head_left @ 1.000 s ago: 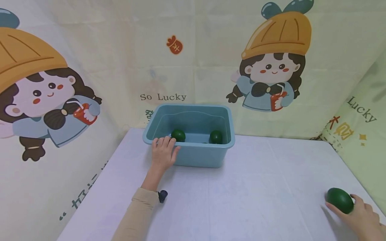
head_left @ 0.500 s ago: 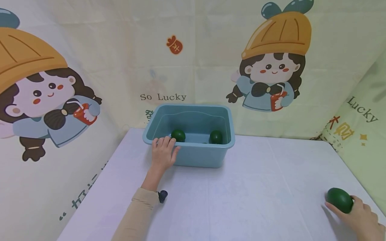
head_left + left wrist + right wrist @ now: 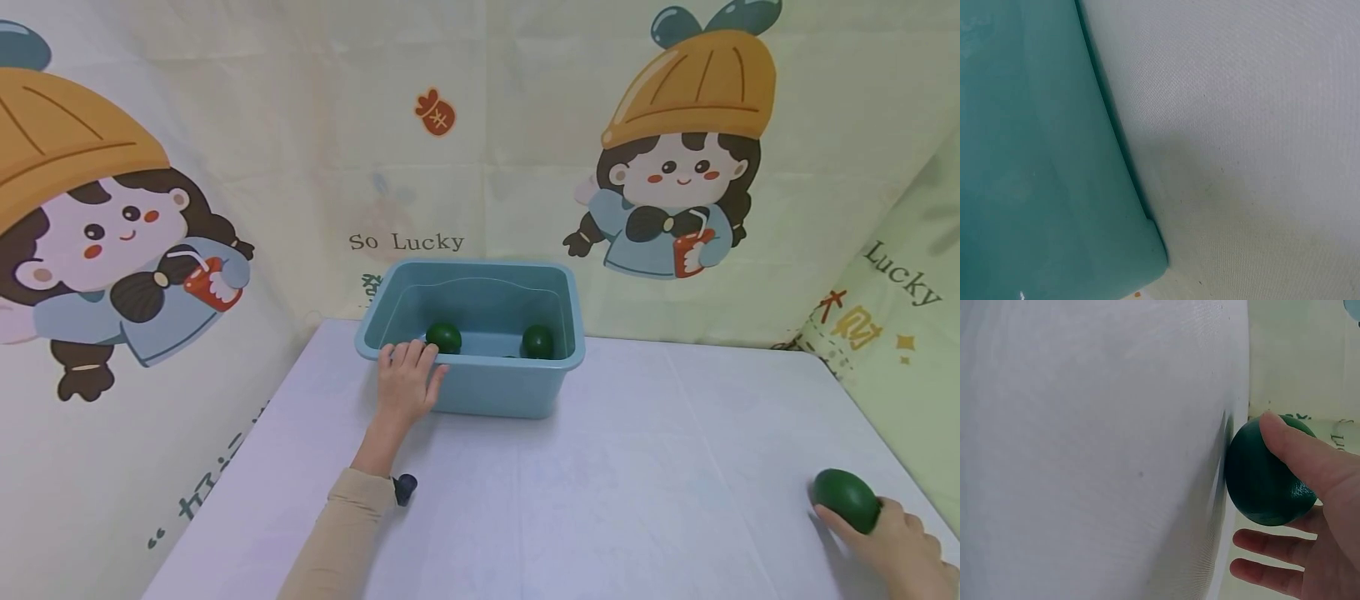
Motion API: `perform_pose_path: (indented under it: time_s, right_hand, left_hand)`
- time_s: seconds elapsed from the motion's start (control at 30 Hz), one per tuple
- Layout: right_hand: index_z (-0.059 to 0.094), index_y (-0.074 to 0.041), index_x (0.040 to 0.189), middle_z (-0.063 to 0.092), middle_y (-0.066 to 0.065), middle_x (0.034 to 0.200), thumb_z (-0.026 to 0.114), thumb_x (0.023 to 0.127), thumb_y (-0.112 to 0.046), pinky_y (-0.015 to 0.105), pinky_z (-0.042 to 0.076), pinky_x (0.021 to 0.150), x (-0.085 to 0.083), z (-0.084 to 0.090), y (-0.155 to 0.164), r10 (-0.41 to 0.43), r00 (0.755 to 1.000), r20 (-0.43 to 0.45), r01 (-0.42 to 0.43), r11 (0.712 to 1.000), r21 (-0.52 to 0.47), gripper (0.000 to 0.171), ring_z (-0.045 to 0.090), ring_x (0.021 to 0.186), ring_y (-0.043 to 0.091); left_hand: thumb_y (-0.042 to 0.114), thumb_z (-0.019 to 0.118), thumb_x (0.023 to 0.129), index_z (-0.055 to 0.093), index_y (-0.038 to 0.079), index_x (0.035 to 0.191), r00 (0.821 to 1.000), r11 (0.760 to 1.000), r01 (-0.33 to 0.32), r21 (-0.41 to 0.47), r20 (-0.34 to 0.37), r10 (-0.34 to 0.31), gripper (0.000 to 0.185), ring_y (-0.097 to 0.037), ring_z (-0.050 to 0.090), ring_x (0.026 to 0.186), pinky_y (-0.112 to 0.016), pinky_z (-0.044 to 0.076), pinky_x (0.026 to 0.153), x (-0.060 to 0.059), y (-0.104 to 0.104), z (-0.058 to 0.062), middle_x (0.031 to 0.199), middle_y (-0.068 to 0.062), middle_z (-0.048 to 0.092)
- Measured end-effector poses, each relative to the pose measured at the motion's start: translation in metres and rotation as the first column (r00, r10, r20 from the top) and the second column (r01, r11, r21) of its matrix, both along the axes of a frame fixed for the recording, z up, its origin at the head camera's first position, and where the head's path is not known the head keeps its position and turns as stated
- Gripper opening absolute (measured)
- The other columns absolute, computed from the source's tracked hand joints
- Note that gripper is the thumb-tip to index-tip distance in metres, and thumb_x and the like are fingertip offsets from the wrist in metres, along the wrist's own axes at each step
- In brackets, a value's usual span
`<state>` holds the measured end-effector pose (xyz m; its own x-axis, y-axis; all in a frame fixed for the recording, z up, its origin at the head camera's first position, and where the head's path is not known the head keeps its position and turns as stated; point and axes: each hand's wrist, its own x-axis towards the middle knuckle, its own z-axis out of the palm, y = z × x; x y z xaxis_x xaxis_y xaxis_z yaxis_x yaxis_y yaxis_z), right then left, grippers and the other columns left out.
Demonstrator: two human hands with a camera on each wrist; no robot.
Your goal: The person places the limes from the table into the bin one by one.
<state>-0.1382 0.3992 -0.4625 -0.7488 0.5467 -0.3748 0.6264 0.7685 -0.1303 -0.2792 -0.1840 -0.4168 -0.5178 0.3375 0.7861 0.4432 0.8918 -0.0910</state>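
Observation:
My left hand (image 3: 406, 385) holds the near rim of a blue plastic tub (image 3: 495, 388), fingers over the edge and thumb against the outer wall. Inside lie two dark green avocados, a left avocado (image 3: 444, 337) just beyond my fingertips and a right avocado (image 3: 537, 342). At the table's right side, my right hand (image 3: 906, 546) grips another smooth avocado (image 3: 846, 500) between thumb and fingers. In the right wrist view, the thumb lies over this avocado (image 3: 1266, 475) and two fingers extend below it. The left wrist view has the tub's side (image 3: 1054, 156) but no hand.
A white cloth covers the table (image 3: 637, 475). Behind the tub hangs a cream backdrop (image 3: 517, 167) printed with cartoon figures, and it continues along both sides. A small dark device (image 3: 405, 489) sits at my left wrist by the beige sleeve (image 3: 341, 533).
The fingers of my right hand have shifted very slightly down around the avocado. My left hand and the tub stay where they were.

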Motion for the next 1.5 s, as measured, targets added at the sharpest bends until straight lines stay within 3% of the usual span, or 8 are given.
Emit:
perform_pose_path:
  time_s: [0.23, 0.43, 0.8, 1.17, 1.5]
  right_hand:
    - [0.019, 0.023, 0.115, 0.035, 0.04, 0.105, 0.051, 0.077, -0.069, 0.062, 0.036, 0.082, -0.002, -0.004, 0.003, 0.018, 1.0, -0.001, -0.018, 0.999, 0.029, 0.105, 0.035, 0.103, 0.056]
    - [0.019, 0.023, 0.115, 0.037, 0.04, 0.103, 0.052, 0.079, -0.064, 0.061, 0.037, 0.08, -0.002, -0.004, 0.002, 0.035, 0.999, -0.024, -0.034, 0.999, 0.036, 0.099, 0.037, 0.1, 0.055]
    - [0.019, 0.022, 0.118, 0.035, 0.04, 0.105, 0.055, 0.083, -0.055, 0.06, 0.037, 0.08, -0.004, 0.006, -0.008, 0.051, 0.997, -0.054, -0.05, 0.999, 0.021, 0.092, 0.037, 0.098, 0.054]
    - [0.02, 0.019, 0.123, 0.034, 0.04, 0.107, 0.048, 0.079, -0.067, 0.061, 0.037, 0.075, -0.009, 0.008, -0.004, 0.092, 0.989, -0.119, -0.09, 0.996, 0.023, 0.1, 0.038, 0.097, 0.054]
    - [0.021, 0.019, 0.124, 0.031, 0.04, 0.109, 0.048, 0.08, -0.066, 0.063, 0.035, 0.078, -0.011, 0.018, -0.012, 0.107, 0.983, -0.147, -0.104, 0.994, 0.03, 0.1, 0.036, 0.1, 0.054]
  left_hand:
    - [0.041, 0.024, 0.098, 0.053, 0.006, 0.1, 1.0, 1.0, 0.011, 0.009, -0.003, -0.011, 0.045, -0.028, 0.044, 0.085, -0.047, 0.03, 0.081, 0.0, 0.0, 0.001, 0.09, -0.011, 0.047]
    - [0.042, 0.024, 0.098, 0.052, 0.006, 0.1, 1.0, 1.0, 0.01, 0.013, 0.003, -0.01, 0.045, -0.028, 0.043, 0.085, -0.047, 0.03, 0.082, 0.0, -0.001, 0.001, 0.089, -0.011, 0.046]
    - [0.042, 0.024, 0.098, 0.052, 0.006, 0.1, 1.0, 1.0, 0.007, 0.008, 0.011, -0.007, 0.046, -0.028, 0.043, 0.086, -0.047, 0.03, 0.082, 0.001, -0.001, 0.003, 0.09, -0.011, 0.046]
    - [0.042, 0.022, 0.099, 0.052, 0.006, 0.101, 1.0, 1.0, -0.004, -0.004, 0.031, 0.004, 0.047, -0.028, 0.043, 0.087, -0.047, 0.03, 0.083, 0.002, -0.001, 0.003, 0.091, -0.011, 0.047]
    - [0.042, 0.021, 0.099, 0.052, 0.007, 0.102, 1.0, 1.0, -0.009, -0.012, 0.017, 0.009, 0.048, -0.027, 0.043, 0.087, -0.046, 0.03, 0.082, 0.002, 0.0, 0.004, 0.091, -0.01, 0.047]
